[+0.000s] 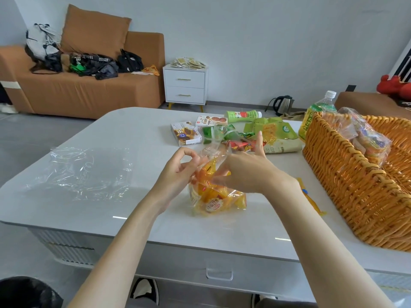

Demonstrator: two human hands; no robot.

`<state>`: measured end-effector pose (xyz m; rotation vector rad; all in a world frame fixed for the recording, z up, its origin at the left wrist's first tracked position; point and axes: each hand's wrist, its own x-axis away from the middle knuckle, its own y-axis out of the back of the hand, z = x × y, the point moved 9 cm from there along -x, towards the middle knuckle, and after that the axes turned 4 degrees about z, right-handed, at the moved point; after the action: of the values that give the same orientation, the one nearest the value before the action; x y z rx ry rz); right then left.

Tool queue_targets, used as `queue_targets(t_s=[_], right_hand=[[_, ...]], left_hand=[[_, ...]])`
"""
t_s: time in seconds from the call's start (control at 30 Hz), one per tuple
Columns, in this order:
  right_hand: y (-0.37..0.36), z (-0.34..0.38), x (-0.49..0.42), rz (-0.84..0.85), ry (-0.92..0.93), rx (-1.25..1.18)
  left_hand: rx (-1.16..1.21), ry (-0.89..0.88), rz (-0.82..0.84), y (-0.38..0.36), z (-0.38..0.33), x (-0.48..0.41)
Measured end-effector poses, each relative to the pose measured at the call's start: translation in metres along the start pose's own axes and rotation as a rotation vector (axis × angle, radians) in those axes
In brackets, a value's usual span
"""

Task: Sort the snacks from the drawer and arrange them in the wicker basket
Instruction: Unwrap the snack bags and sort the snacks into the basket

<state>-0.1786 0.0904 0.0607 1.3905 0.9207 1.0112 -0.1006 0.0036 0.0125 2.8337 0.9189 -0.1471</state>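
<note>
- Right now your left hand pinches the neck of a clear bag of orange snacks, and your right hand grips the same bag's mouth; it stands on the table, just left of the wicker basket.
- Pull the film too hard and, in my judgement, it could tear or tip, spilling packets.
- Watch the yellow packet beside your right wrist; a sweep of your arm could knock it away.
- Your fingertips are buried in film, so whether the bag is sealed or tied is unclear.
- The basket's right side is cut off, and the printing on the far packets is unreadable.
</note>
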Motion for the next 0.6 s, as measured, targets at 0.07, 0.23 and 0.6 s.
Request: queue_targets(t_s=[0.07,0.23,0.6], right_hand=[[0.016,-0.001,0.006,-0.122,-0.005,0.001],[0.068,-0.001,0.028,-0.614,0.051,-0.066],[0.024,-0.009,-0.014,-0.149,0.117,-0.390]], left_hand=[[0.009,-0.003,-0.024,0.001,-0.003,-0.001],[0.002,-0.001,-0.109,0.010,0.000,-0.005],[0.028,-0.052,0.101,-0.010,-0.006,0.000]])
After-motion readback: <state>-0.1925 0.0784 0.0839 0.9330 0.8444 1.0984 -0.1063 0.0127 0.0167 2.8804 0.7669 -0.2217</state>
